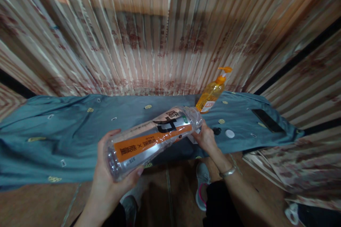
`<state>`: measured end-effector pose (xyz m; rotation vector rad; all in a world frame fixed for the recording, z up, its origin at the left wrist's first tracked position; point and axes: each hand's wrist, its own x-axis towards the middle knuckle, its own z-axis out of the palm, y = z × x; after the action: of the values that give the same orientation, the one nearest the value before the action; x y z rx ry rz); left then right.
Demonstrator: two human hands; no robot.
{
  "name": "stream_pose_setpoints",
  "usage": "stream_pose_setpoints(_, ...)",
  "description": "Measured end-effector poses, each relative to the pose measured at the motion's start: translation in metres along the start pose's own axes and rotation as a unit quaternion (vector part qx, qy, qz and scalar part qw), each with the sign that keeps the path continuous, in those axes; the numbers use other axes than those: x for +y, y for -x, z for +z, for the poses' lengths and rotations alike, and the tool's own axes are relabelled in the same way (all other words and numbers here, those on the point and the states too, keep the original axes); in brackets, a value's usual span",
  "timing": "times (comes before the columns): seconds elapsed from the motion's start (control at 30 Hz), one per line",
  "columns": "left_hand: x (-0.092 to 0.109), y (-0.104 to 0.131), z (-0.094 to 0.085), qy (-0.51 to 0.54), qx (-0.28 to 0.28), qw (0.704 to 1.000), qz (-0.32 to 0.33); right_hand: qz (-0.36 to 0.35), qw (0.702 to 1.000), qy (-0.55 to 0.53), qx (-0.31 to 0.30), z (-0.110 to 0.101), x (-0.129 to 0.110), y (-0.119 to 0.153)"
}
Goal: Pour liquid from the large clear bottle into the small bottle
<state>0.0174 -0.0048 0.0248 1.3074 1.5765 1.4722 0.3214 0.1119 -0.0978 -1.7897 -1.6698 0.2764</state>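
Surface: table [71,124] under a blue-green cloth with scattered yellow motifs, spanning the view; pleated curtain [149,42] beyond its back edge.

Left hand [105,181]: in front of the table's front edge, left of centre. Grip spread around the base of a clear plastic bottle [149,138], thumb on the near side, fingers on the far side.

Plastic bottle: held aslant over the middle of the table, base toward the front-left corner, neck toward the back edge right of centre. Orange band along the label, dark characters near the shoulder.

White box [193,139]: near the front edge, right of centre, mostly hidden by bottle and hand.

Right hand [207,138]: closed narrowly about the bottle's neck; some fingers hidden behind it. Silver bracelet [228,172] on the wrist.

Orange pump bottle [211,95]: stands by the back edge, right of centre, amber liquid inside. Its base overlaps the plastic bottle's neck in view; contact cannot be told.

Small black object [217,131]: just beside the right hand; identity unclear.

White disc [229,133]: lies flat just right of it.

Black phone-like slab [268,120]: flat, near the right edge.
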Motion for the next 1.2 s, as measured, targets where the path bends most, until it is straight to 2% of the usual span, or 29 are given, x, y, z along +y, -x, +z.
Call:
stream_pose_setpoints(0.53, 0.0034, -0.0008, 0.0008, -0.002, -0.002, 1.000, 0.007, -0.009, 1.000, 0.007, 0.016, 0.0021, 0.0005, 0.0001)
stream_pose_setpoints(1.2, -0.0014, -0.0013, -0.0011, -0.015, -0.008, 1.000, 0.022, 0.004, 1.000, 0.002, -0.012, -0.0017, 0.0005, -0.0003)
